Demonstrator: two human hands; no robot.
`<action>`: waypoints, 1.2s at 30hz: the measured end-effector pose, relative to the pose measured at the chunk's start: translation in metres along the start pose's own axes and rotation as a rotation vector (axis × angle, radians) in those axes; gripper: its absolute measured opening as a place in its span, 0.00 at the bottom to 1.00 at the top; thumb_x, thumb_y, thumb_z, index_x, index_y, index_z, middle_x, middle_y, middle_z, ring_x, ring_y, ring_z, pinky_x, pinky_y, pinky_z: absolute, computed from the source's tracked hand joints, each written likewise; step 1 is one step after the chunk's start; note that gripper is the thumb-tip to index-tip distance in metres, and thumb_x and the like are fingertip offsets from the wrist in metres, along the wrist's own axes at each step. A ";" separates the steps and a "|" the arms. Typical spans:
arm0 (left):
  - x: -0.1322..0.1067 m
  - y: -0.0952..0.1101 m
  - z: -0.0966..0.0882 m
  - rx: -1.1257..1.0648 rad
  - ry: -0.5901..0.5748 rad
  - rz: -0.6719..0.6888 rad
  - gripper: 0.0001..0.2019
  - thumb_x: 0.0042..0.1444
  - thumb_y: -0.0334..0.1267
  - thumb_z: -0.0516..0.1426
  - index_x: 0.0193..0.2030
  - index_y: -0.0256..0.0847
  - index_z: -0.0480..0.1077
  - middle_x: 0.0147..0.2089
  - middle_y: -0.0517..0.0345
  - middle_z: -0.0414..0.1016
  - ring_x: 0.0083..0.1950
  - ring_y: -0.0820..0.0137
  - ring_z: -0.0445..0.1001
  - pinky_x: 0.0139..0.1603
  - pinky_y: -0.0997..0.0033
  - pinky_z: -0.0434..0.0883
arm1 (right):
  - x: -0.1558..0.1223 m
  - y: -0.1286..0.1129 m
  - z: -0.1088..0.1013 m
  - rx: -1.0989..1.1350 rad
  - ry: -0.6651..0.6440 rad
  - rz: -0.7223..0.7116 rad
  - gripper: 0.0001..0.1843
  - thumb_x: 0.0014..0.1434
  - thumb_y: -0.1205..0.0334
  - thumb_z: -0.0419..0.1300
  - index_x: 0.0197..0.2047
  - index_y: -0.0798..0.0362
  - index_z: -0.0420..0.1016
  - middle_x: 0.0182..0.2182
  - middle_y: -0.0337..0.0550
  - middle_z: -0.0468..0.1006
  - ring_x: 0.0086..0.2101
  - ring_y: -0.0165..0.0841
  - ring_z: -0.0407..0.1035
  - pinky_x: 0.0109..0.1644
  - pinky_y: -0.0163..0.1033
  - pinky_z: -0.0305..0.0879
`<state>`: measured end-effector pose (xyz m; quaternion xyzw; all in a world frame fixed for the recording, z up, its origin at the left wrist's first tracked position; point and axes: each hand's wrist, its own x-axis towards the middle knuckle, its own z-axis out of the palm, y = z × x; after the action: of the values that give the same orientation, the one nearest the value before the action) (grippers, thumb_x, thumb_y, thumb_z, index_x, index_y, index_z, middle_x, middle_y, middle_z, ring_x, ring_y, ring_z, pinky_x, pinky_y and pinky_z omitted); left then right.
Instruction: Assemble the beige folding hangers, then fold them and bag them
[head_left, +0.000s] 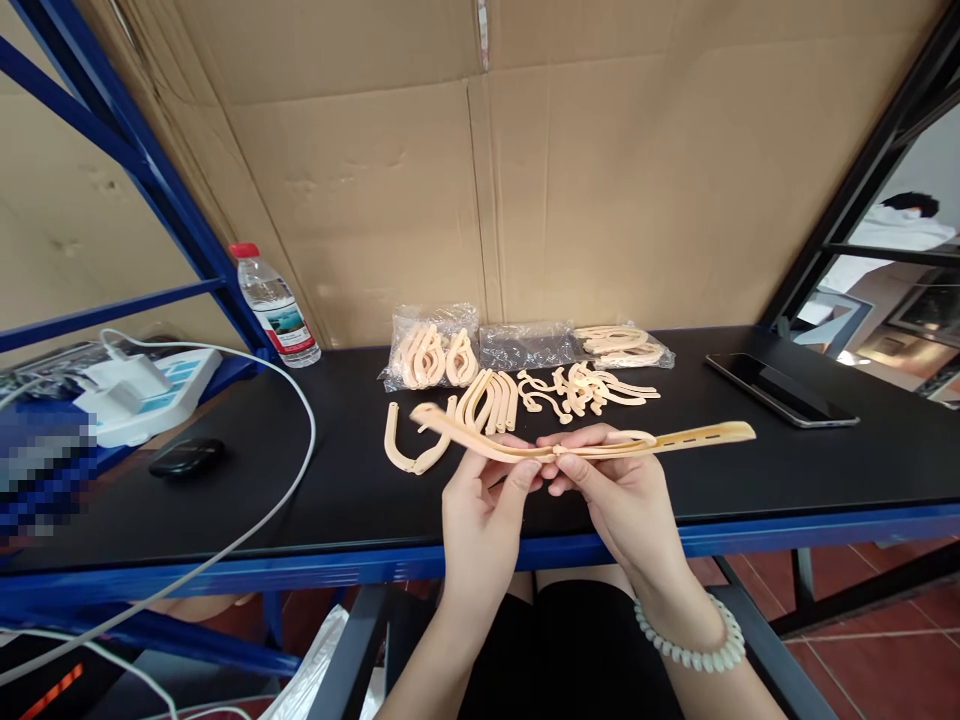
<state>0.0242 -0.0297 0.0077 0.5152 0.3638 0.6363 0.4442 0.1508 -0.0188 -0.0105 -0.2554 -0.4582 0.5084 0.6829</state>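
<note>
Peach plastic strips [705,435]: held level over black table [750,480], near edge, ends meeting mid-span.
Left hand [480,510]: fingers pinched on left strip.
Right hand [626,500]: fingers clamped on right strip.
Loose curved pieces [487,400]: 12 o'clock.
Water bottle [274,305]: 10 o'clock.

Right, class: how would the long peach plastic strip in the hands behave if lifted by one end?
Probably light: the strip juts out past the right hand, pinched only by fingertips. Likely springy rather than floppy: it is thin yet hardly droops.

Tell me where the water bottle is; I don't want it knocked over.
In the head view, the water bottle stands upright at the table's back left, beside the blue post.
</note>
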 end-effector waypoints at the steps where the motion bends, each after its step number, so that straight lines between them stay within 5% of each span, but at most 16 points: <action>1: 0.001 0.000 -0.001 -0.015 0.024 -0.001 0.06 0.56 0.37 0.61 0.39 0.38 0.72 0.40 0.55 0.76 0.41 0.66 0.80 0.40 0.68 0.80 | 0.000 -0.001 -0.001 0.004 -0.013 0.007 0.03 0.55 0.67 0.68 0.34 0.53 0.79 0.37 0.43 0.80 0.29 0.28 0.76 0.31 0.32 0.77; 8: 0.005 -0.004 -0.009 -0.085 -0.059 -0.065 0.07 0.58 0.38 0.60 0.41 0.38 0.70 0.40 0.56 0.74 0.39 0.70 0.78 0.40 0.69 0.79 | 0.001 -0.005 -0.004 0.052 -0.094 0.099 0.07 0.56 0.66 0.67 0.37 0.51 0.73 0.32 0.37 0.73 0.29 0.28 0.71 0.25 0.31 0.73; 20: 0.003 -0.004 -0.010 -0.035 -0.123 -0.039 0.04 0.60 0.36 0.58 0.40 0.37 0.70 0.38 0.56 0.75 0.38 0.71 0.77 0.41 0.71 0.78 | 0.001 -0.001 -0.001 -0.105 -0.028 0.093 0.20 0.57 0.66 0.65 0.53 0.50 0.73 0.31 0.39 0.74 0.26 0.27 0.63 0.26 0.34 0.60; 36: 0.003 -0.003 -0.007 0.005 -0.082 -0.052 0.02 0.57 0.32 0.57 0.34 0.37 0.70 0.34 0.57 0.73 0.36 0.70 0.77 0.38 0.70 0.80 | 0.004 -0.008 -0.004 -0.162 -0.149 0.189 0.16 0.55 0.62 0.66 0.49 0.51 0.78 0.28 0.38 0.74 0.21 0.25 0.63 0.28 0.36 0.63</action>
<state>0.0178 -0.0257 0.0051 0.5323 0.3602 0.6021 0.4738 0.1583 -0.0177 -0.0047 -0.3131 -0.5211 0.5494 0.5732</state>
